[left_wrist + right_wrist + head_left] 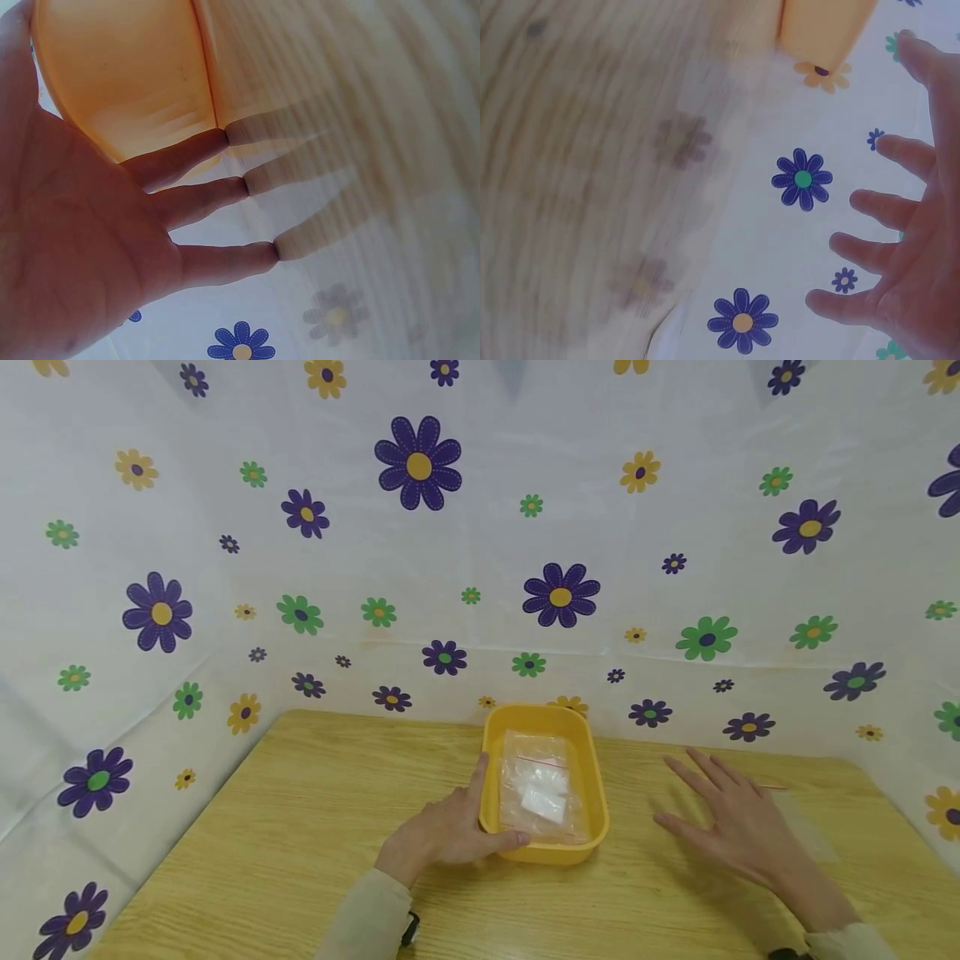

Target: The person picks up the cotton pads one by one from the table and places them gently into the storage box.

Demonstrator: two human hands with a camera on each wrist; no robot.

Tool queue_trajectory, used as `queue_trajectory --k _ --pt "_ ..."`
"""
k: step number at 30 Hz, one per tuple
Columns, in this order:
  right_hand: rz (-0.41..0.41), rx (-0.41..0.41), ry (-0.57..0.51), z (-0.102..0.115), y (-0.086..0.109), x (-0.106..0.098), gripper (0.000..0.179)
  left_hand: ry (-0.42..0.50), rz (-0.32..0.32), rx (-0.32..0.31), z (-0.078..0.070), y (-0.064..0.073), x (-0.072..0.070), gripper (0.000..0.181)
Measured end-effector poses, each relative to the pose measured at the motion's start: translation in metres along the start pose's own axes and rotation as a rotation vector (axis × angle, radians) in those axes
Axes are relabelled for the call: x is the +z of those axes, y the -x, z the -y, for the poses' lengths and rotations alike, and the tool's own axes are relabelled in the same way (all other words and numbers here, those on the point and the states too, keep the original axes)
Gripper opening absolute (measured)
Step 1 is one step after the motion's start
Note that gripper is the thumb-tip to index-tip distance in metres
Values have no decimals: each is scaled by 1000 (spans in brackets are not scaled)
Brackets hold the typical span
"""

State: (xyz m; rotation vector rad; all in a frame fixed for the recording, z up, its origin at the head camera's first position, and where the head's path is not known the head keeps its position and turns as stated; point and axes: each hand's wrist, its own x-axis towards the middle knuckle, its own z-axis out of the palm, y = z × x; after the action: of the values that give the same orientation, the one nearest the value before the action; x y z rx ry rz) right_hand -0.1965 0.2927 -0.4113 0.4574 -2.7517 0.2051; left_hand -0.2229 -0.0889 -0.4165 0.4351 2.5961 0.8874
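A yellow plastic tray [596, 793] stands on the wooden table, with clear zip bags [536, 747] lying inside it. White squarish pieces [543, 804] show within or under the clear plastic. My left hand [450, 831] is at the tray's near left corner, its thumb along the front rim and its index finger against the left wall. In the left wrist view the other fingers [217, 264] are straight and spread, their tips at the tabletop. To the right of the tray, my right hand [738, 827] has its fingers spread and holds nothing.
Another clear bag [806, 827] with a red seal line lies on the table [360, 785], partly behind the right hand. A white flower-printed cloth [480, 543] hangs along the table's back and sides.
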Motion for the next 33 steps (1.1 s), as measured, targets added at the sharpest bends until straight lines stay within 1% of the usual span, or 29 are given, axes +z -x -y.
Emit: queue_trajectory --k 4,8,10,18,23,27,30,33 --pt "-21 6 25 -8 4 1 81 1 6 -7 0 0 -1 128" --pt "1 35 57 -15 9 1 83 -2 6 -14 1 0 0 129" --pt "14 51 68 -18 11 1 83 2 4 -7 1 0 0 129" --pt "10 89 80 -33 21 2 83 7 8 9 2 -1 0 129" --pt "33 115 80 -44 27 2 82 -4 2 6 2 0 0 129" --pt "66 146 73 -52 31 -1 81 -6 -1 3 2 0 1 128" --pt "112 169 72 -58 33 -4 82 -9 2 -3 2 -1 1 128" --pt "128 191 68 -65 36 -5 82 -7 1 -6 2 -1 1 128"
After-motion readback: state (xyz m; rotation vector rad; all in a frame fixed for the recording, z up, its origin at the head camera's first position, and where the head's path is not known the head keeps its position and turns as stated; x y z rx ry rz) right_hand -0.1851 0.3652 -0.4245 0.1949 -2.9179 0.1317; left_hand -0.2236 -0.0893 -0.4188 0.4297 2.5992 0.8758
